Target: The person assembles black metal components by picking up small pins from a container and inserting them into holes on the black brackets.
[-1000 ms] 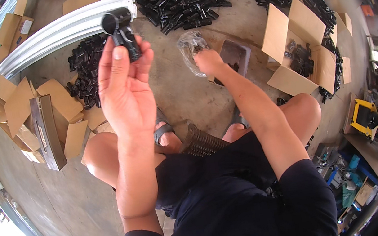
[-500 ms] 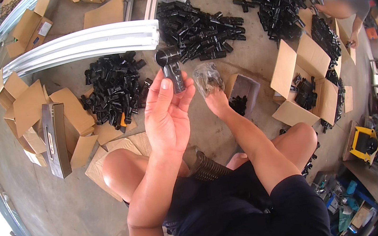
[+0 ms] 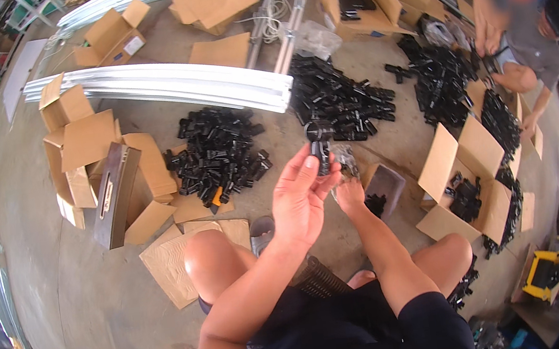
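My left hand [image 3: 301, 203] holds up a black T-shaped pipe fitting [image 3: 320, 149], its thumb and fingers closed round the stem. Just to the right and partly behind it, my right hand [image 3: 349, 195] is closed on a crumpled clear plastic bag [image 3: 342, 155]. What the bag contains I cannot make out. Beyond the hands lies a heap of black fittings [image 3: 340, 96], and another black heap [image 3: 213, 155] rests to the left with a small orange piece at its near edge. Next to my right hand stands a grey-lined open box [image 3: 388, 187] with small black parts inside.
An open carton [image 3: 441, 220] with black parts stands at the right. Opened cartons [image 3: 88, 140] and a long dark box [image 3: 117, 194] are at the left. White metal rails [image 3: 162, 84] lie across the far side. Another person [image 3: 522, 36] crouches at the far right beside more black fittings.
The view has tilted, showing more of the far floor. My left hand with the fitting has come closer to my right hand and the bag. Both hands keep their grip.
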